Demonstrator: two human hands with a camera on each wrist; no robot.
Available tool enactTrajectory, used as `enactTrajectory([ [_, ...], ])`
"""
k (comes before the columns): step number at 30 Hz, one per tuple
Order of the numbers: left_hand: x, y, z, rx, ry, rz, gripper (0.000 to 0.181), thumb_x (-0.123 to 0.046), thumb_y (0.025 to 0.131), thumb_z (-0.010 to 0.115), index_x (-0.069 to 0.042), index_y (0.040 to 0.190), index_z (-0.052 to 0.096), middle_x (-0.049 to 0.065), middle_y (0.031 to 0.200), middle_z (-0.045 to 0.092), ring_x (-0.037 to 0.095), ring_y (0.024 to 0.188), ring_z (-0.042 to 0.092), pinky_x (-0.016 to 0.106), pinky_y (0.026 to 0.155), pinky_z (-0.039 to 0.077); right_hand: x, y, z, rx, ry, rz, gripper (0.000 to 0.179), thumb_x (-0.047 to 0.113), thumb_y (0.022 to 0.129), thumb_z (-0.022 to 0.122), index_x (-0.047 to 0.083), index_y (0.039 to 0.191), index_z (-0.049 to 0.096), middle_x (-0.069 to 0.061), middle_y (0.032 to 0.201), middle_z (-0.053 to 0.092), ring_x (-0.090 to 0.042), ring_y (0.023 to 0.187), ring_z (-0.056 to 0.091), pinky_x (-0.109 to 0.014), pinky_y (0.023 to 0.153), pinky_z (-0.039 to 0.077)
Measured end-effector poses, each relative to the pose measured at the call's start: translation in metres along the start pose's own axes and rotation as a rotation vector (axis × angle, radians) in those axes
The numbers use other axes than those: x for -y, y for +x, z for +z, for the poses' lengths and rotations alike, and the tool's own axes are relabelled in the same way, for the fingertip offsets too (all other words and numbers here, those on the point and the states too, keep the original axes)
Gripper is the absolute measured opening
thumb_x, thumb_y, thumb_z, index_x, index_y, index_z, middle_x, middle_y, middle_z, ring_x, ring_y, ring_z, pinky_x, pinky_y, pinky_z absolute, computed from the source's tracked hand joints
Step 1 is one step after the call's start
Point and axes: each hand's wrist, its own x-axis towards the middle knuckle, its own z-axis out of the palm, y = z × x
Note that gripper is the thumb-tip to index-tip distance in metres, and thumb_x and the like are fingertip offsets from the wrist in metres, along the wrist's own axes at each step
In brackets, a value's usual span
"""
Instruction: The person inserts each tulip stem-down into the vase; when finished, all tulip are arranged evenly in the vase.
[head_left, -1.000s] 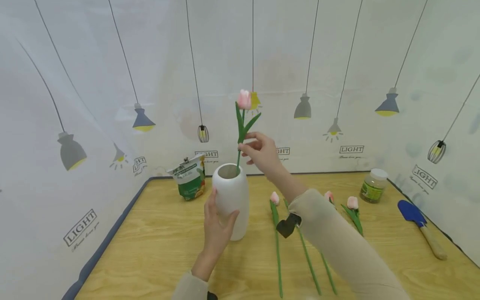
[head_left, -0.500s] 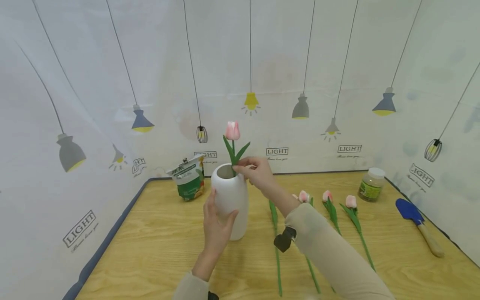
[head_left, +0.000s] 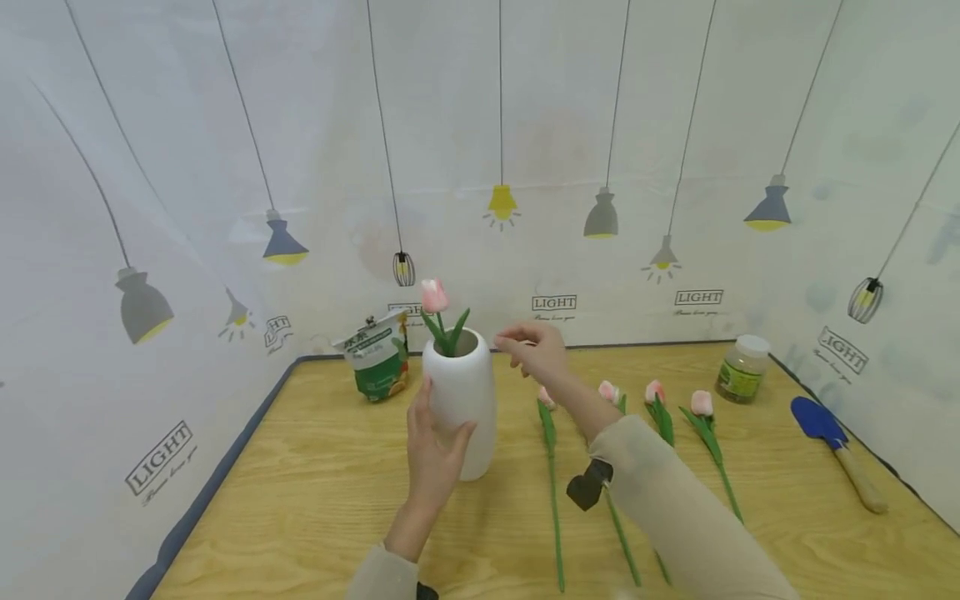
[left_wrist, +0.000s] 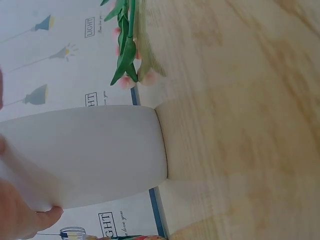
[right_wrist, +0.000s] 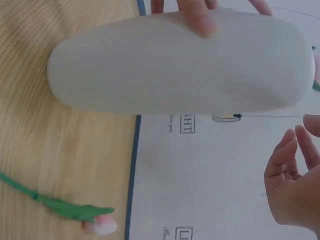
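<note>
A white vase (head_left: 471, 408) stands upright on the wooden table, gripped around its left side by my left hand (head_left: 437, 458). One pink tulip (head_left: 434, 297) is in it, leaning left, its leaves at the mouth and its lower stem hidden inside. Just right of the vase's rim, my right hand (head_left: 538, 350) hovers with loosely bent fingers and holds nothing. In the right wrist view, that hand's fingers (right_wrist: 286, 155) are apart from the vase. The left wrist view shows the left thumb (left_wrist: 49, 218) against the vase wall.
Several pink tulips (head_left: 549, 429) lie on the table right of the vase, partly under my right forearm. A green and white pouch (head_left: 380, 358) stands behind left. At the right are a lidded jar (head_left: 742, 371) and a blue trowel (head_left: 823, 421) with a wooden handle.
The tulip has gone down into the vase and tipped left. My right hand came down with it, let go and moved right. The left hand has stayed on the vase.
</note>
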Motion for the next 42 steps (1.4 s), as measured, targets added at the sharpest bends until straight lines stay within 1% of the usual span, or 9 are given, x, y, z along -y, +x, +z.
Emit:
enactTrajectory([
  [3, 0.000, 0.000, -0.001, -0.013, 0.001, 0.017, 0.083, -0.018, 0.074, 0.070, -0.020, 0.140, 0.021, 0.019, 0.132, 0.035, 0.039, 0.119, 0.041, 0.058, 0.093, 0.038, -0.020, 0.001, -0.012, 0.004, -0.074, 0.046, 0.023, 0.020, 0.082, 0.061, 0.002, 0.096, 0.065, -0.009, 0.086, 0.065, -0.009, 0.055, 0.051, -0.021, 0.045, 0.044],
  [9, -0.002, 0.000, -0.001, -0.024, -0.014, 0.016, 0.084, -0.016, 0.073, 0.071, -0.019, 0.140, 0.022, 0.019, 0.132, 0.035, 0.040, 0.119, 0.040, 0.059, 0.093, 0.037, -0.074, -0.010, -0.035, 0.061, -0.303, 0.239, 0.024, 0.014, 0.082, 0.058, -0.004, 0.098, 0.063, -0.018, 0.091, 0.064, -0.013, 0.058, 0.057, -0.022, 0.048, 0.048],
  [11, -0.002, -0.001, 0.000, -0.025, -0.018, 0.006, 0.084, -0.017, 0.073, 0.072, -0.020, 0.140, 0.022, 0.019, 0.132, 0.035, 0.040, 0.119, 0.040, 0.059, 0.093, 0.037, -0.095, -0.014, -0.040, 0.074, -0.394, 0.277, 0.022, 0.012, 0.080, 0.058, -0.005, 0.093, 0.064, -0.016, 0.084, 0.065, -0.014, 0.056, 0.059, -0.023, 0.048, 0.050],
  [13, -0.002, -0.002, 0.001, -0.023, -0.021, -0.002, 0.084, -0.017, 0.072, 0.072, -0.020, 0.140, 0.022, 0.019, 0.132, 0.035, 0.041, 0.119, 0.040, 0.059, 0.093, 0.037, -0.115, -0.018, -0.042, 0.074, -0.428, 0.307, 0.017, 0.009, 0.076, 0.058, -0.005, 0.083, 0.065, -0.010, 0.071, 0.064, -0.013, 0.051, 0.058, -0.023, 0.046, 0.050],
  [17, -0.002, -0.002, 0.001, -0.014, -0.020, -0.023, 0.084, -0.017, 0.073, 0.071, -0.021, 0.140, 0.022, 0.018, 0.133, 0.035, 0.040, 0.119, 0.040, 0.059, 0.093, 0.037, -0.140, -0.023, -0.038, 0.077, -0.474, 0.322, 0.012, 0.009, 0.068, 0.061, 0.001, 0.059, 0.059, 0.001, 0.049, 0.049, -0.008, 0.039, 0.046, -0.018, 0.038, 0.042],
  [21, -0.003, -0.002, 0.001, -0.006, -0.020, -0.036, 0.084, -0.017, 0.074, 0.071, -0.023, 0.140, 0.021, 0.018, 0.133, 0.034, 0.041, 0.120, 0.039, 0.059, 0.093, 0.036, -0.146, -0.026, -0.031, 0.086, -0.456, 0.355, 0.018, 0.014, 0.069, 0.066, 0.006, 0.055, 0.056, 0.002, 0.047, 0.047, -0.009, 0.039, 0.043, -0.017, 0.037, 0.037],
  [25, -0.002, -0.002, 0.001, -0.009, -0.016, -0.023, 0.084, -0.018, 0.074, 0.071, -0.022, 0.140, 0.021, 0.017, 0.134, 0.033, 0.040, 0.121, 0.038, 0.059, 0.094, 0.036, -0.145, -0.030, -0.023, 0.089, -0.458, 0.352, 0.022, 0.015, 0.070, 0.067, 0.003, 0.054, 0.058, 0.000, 0.044, 0.049, -0.010, 0.037, 0.042, -0.018, 0.036, 0.035],
  [34, -0.001, -0.003, 0.002, -0.016, -0.023, -0.013, 0.084, -0.020, 0.073, 0.071, -0.021, 0.140, 0.021, 0.018, 0.133, 0.034, 0.041, 0.119, 0.040, 0.059, 0.092, 0.038, -0.143, -0.033, -0.007, 0.099, -0.577, 0.335, 0.032, 0.014, 0.067, 0.063, 0.014, 0.044, 0.041, 0.005, 0.038, 0.038, -0.007, 0.034, 0.034, -0.016, 0.033, 0.031],
  [42, 0.000, -0.002, 0.001, -0.024, -0.012, -0.007, 0.084, -0.021, 0.073, 0.071, -0.021, 0.140, 0.021, 0.018, 0.133, 0.034, 0.040, 0.119, 0.040, 0.059, 0.092, 0.038, -0.137, -0.033, -0.003, 0.140, -0.558, 0.406, 0.018, 0.012, 0.068, 0.060, 0.009, 0.054, 0.049, 0.000, 0.044, 0.047, -0.011, 0.038, 0.044, -0.017, 0.035, 0.039],
])
